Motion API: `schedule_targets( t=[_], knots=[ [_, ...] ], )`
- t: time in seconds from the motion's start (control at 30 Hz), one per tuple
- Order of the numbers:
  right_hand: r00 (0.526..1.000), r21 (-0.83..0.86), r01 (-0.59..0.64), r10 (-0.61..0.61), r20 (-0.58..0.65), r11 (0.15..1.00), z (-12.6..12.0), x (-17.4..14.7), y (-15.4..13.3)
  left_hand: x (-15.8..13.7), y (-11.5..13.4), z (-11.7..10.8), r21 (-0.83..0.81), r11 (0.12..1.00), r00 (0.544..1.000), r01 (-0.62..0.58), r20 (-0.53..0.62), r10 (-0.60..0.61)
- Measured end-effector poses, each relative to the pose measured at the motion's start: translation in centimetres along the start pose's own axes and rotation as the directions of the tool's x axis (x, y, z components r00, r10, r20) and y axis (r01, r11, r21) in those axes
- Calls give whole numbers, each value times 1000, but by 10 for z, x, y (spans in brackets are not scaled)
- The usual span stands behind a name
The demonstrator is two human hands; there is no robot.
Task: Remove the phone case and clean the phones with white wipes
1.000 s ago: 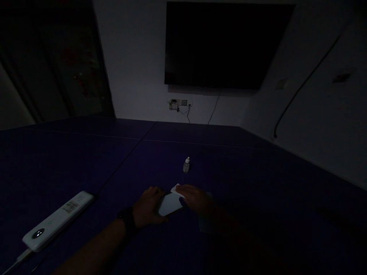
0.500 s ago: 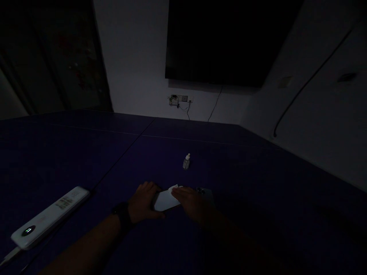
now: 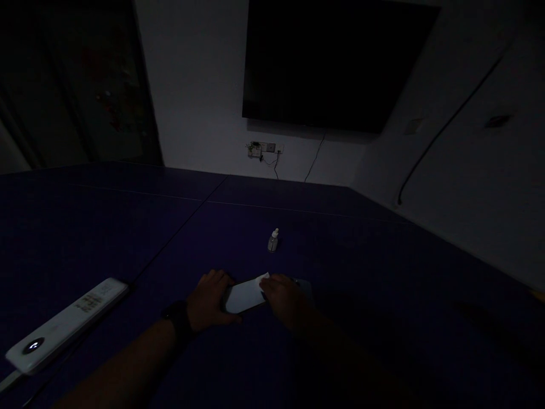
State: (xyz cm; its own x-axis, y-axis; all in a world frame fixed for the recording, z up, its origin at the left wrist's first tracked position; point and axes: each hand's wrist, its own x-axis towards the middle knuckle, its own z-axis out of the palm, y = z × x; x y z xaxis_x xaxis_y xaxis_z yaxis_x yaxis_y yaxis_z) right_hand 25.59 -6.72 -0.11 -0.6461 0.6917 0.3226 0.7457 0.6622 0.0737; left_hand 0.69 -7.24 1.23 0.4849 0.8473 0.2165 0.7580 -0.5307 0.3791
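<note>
A phone (image 3: 242, 297) with a pale face lies flat on the dark blue surface in the middle foreground. My left hand (image 3: 208, 301), a dark watch on its wrist, grips the phone's left end between thumb and fingers. A small white wipe (image 3: 261, 280) is pinched under the fingers of my right hand (image 3: 283, 298) and pressed on the phone's right part. Partly hidden behind that hand lies a second phone (image 3: 305, 288) with camera lenses showing. Beyond the hands stands a small dropper bottle (image 3: 272, 243) with a white top.
On the left lies a long white device (image 3: 68, 324) with a lit round display and a cable (image 3: 11, 379). A dark television (image 3: 332, 68) hangs on the far wall above sockets (image 3: 266, 147) and cords. The room is very dim.
My right hand and the wipe have shifted slightly right along the phone, uncovering more of it. My left hand keeps its hold. The whole view has shifted a little.
</note>
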Motion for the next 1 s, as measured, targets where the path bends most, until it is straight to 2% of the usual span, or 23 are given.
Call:
schedule_targets(
  t=[0.1,0.3,0.4,0.47,0.63,0.8,0.93,1.0],
  knots=[
    [997,-42,-68,69,20,997,-3,2,-3,0,1,0,7,1000,999,15,33,-15],
    [999,60,48,-47,-9,997,-5,4,-9,0,0,1,13,1000,1000,-8,8,7],
    [999,17,-42,41,28,999,-7,4,-7,-1,-1,1,9,1000,1000,-1,25,1],
    [998,-17,-66,66,11,998,-6,4,-7,-1,-1,1,8,1000,1000,-3,27,3],
    [995,66,78,-74,-64,995,-2,2,-6,-1,-1,0,6,1000,1000,-23,11,23],
    [1000,24,-24,25,-4,999,-5,0,-2,0,-2,1,20,1000,999,-16,41,15],
    [996,93,78,-75,-41,993,-4,-1,-3,0,-3,1,30,999,999,-23,32,22],
    [997,112,76,-71,-44,991,-3,-2,-1,0,-2,0,23,999,999,-24,31,23]
  ],
)
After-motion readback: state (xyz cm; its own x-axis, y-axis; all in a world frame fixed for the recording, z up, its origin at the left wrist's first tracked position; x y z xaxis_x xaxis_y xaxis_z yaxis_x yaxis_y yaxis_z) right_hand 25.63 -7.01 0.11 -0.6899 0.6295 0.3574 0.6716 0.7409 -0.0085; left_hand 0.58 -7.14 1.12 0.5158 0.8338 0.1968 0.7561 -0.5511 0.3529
